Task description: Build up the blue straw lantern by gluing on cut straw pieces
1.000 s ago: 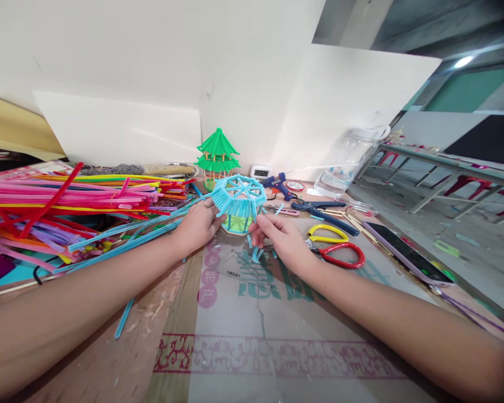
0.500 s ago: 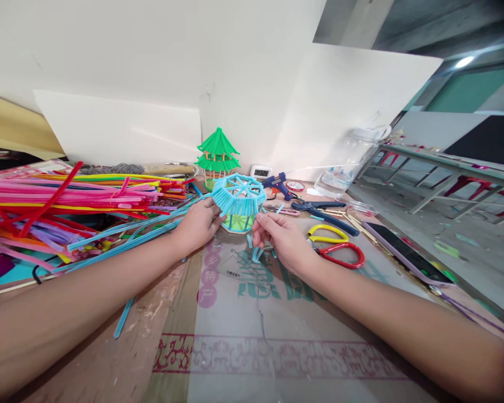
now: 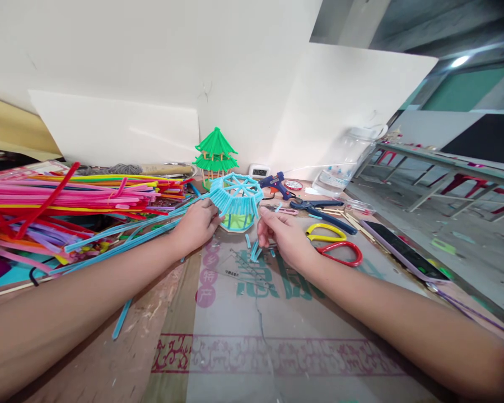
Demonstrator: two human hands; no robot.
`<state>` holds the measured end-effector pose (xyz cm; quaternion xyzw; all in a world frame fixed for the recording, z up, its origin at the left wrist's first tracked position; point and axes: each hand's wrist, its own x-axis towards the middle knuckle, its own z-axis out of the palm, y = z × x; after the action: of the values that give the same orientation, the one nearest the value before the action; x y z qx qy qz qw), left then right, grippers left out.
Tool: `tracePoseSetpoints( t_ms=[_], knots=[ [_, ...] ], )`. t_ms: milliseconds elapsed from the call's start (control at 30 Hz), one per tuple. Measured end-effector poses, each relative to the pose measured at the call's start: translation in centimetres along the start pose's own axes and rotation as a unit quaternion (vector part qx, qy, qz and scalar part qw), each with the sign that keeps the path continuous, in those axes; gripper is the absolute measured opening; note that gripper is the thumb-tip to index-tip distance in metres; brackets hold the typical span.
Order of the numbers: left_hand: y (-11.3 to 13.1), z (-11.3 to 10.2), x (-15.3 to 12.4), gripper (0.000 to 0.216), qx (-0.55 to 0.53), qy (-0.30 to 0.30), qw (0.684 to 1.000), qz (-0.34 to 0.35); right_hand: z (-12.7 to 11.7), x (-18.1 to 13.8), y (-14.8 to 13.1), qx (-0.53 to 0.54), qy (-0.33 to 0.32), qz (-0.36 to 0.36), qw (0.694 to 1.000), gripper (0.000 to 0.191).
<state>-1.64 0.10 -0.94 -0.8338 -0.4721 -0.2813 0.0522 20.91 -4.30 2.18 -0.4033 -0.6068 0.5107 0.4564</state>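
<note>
A light-blue pipe-cleaner pavilion model (image 3: 237,193) with a sloped, open-topped roof and a green base stands at the middle of the table. My left hand (image 3: 198,225) is closed at the roof's left edge, its fingertips partly hidden against the model. Just off the model's right side is my right hand (image 3: 282,232), thumb and fingers pinched together; whatever is between them is too small to make out. Short cut pieces of blue pipe cleaner (image 3: 254,252) lie below the right fingertips, beside a clear ruler (image 3: 252,268).
Bundled coloured pipe cleaners (image 3: 67,196) fill the left side. Behind the model stand a green pagoda model (image 3: 217,151) and a small digital clock (image 3: 259,170). To the right lie a glue gun (image 3: 279,183), blue pliers (image 3: 327,212), red-and-yellow-handled scissors (image 3: 340,254), a phone (image 3: 403,249) and a plastic jug (image 3: 340,162).
My right hand has drawn slightly away from the model's right side, its fingers still pinched. My left hand stays at the roof's left edge. The whole view has shifted a little.
</note>
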Motion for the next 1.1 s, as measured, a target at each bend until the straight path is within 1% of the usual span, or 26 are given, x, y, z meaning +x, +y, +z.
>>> tracePoseSetpoints(
  t_ms=[67, 133, 200, 267, 367, 533, 733, 967, 1100],
  knots=[
    [0.0, 0.0, 0.0, 0.027, -0.002, -0.001, 1.000, -0.003, -0.5, 0.2, -0.2, -0.044, 0.016, -0.038, 0.998, 0.052],
    [0.0, -0.1, 0.0, 0.027, -0.005, -0.003, 1.000, 0.000, -1.0, 0.4, -0.5, -0.080, 0.037, -0.085, 0.992, 0.047],
    [-0.1, -0.1, 0.0, 0.026, -0.006, -0.004, 1.000, 0.011, -1.4, 0.7, -0.4, -0.089, 0.050, -0.108, 0.989, 0.039],
    [-0.2, -0.1, 0.0, 0.026, -0.002, -0.005, 1.000, 0.021, -1.6, 1.0, -0.1, -0.071, 0.039, -0.095, 0.992, 0.037],
    [-0.2, -0.2, 0.0, 0.027, 0.020, -0.008, 0.999, 0.026, -1.6, 1.2, 0.7, -0.047, 0.005, -0.068, 0.997, 0.037],
    [0.0, -0.4, 0.0, 0.024, 0.041, 0.001, 0.998, 0.046, -1.4, 1.0, 1.2, -0.016, -0.034, -0.065, 0.997, 0.032],
    [0.0, -0.5, 0.0, 0.025, 0.051, -0.003, 0.998, 0.048, -1.4, 1.0, 1.0, 0.003, -0.037, -0.072, 0.997, 0.027],
    [0.1, -0.6, 0.0, 0.025, 0.047, -0.005, 0.998, 0.050, -1.2, 0.9, 0.9, -0.012, -0.029, -0.076, 0.997, 0.027],
    [0.1, -0.6, 0.0, 0.024, 0.049, -0.004, 0.998, 0.050, -1.2, 0.9, 0.9, -0.004, -0.027, -0.077, 0.997, 0.026]
  ],
)
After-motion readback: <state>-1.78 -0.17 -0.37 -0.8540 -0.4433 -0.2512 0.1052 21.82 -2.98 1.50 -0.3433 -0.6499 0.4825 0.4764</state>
